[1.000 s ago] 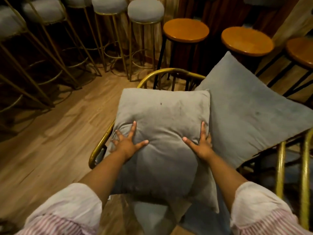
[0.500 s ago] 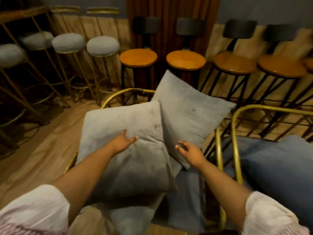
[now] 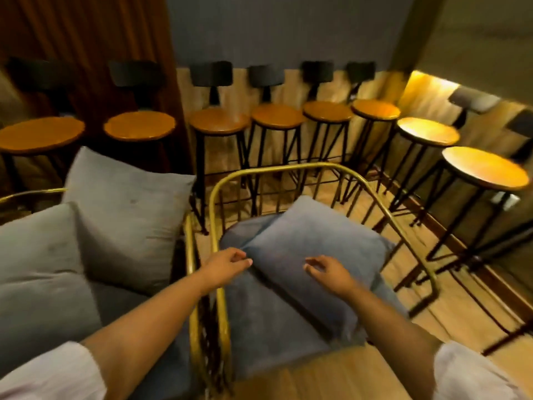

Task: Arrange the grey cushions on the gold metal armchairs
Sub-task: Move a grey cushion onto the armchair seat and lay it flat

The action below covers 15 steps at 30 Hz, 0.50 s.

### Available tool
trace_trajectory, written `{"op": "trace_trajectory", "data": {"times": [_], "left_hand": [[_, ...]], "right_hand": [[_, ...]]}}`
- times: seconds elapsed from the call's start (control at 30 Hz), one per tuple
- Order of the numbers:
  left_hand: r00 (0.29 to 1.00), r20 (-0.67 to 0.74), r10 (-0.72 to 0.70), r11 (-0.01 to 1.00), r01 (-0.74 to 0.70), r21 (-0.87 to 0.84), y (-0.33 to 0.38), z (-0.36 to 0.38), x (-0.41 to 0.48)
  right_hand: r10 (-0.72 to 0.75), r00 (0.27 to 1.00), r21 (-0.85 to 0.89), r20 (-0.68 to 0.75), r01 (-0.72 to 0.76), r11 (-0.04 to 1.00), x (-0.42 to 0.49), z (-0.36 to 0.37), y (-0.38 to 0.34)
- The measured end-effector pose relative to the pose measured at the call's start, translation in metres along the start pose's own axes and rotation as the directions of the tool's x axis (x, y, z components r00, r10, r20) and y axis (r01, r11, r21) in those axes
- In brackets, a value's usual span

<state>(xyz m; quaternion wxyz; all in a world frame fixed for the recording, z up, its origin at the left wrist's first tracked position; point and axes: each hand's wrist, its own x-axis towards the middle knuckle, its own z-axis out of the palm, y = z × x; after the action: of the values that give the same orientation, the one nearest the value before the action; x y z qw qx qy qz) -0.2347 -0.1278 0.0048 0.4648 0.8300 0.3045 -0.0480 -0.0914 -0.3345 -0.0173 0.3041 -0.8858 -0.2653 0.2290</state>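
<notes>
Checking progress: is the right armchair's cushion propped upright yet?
No, the cushion lies flat on the right armchair seat, both hands at it.

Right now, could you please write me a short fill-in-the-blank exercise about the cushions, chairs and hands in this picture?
1. The left hand pinches a ____ of the cushion.
2. That cushion lies on the seat of the right armchair, whose frame is ____ in colour.
3. The left armchair holds ____ grey cushions.
4. The stools along the wall have round ____ seats.

Missing words: corner; gold; two; wooden
</notes>
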Motion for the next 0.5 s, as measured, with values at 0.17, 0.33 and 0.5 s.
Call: {"op": "trace_trajectory", "data": {"times": [0.17,0.33,0.5], "left_hand": [[0.994,0.107,-0.025,0.998,0.018,0.064,0.054,0.062,0.046],[0.993,0.112,-0.034,0.996,0.024,0.081,0.083,0.088,0.13],[0.997,0.058,-0.049,0.999,0.049,-0.003,0.075,0.109,0.251]], "right_hand": [[0.235,0.966,0.187,-0.108,-0.212,0.959,0.013,-0.057,0.081],[0.448,0.882,0.343,-0.142,-0.381,0.859,0.062,-0.08,0.144],[0.581,0.791,0.471,-0.189,-0.446,0.761,0.141,-0.067,0.209]]}}
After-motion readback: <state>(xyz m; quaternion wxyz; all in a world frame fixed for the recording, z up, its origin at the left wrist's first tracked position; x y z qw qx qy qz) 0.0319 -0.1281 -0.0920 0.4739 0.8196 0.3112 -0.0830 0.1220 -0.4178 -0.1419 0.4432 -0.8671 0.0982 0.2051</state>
